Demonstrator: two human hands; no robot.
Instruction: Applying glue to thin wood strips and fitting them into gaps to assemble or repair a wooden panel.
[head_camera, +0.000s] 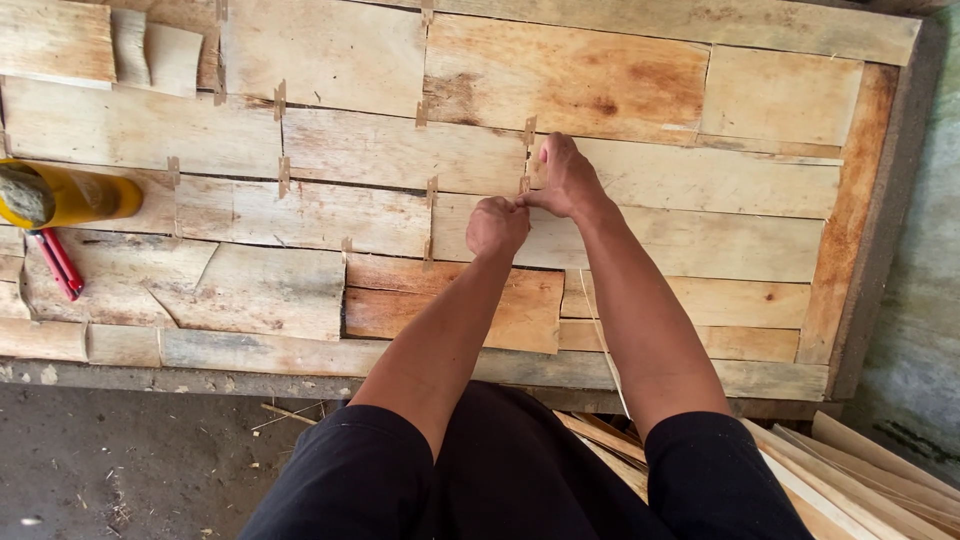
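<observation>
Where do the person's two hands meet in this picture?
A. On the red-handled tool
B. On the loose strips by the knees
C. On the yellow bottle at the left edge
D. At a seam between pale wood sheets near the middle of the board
D: the left hand and right hand press together at a taped seam between wood sheets, far from the yellow bottle.

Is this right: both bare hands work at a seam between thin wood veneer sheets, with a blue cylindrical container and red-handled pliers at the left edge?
Not quite. The head view shows the cylindrical container is yellow, not blue. The rest holds: the left hand and right hand meet at a seam between thin wood veneer sheets, and the red-handled pliers lie at the left edge.
</observation>
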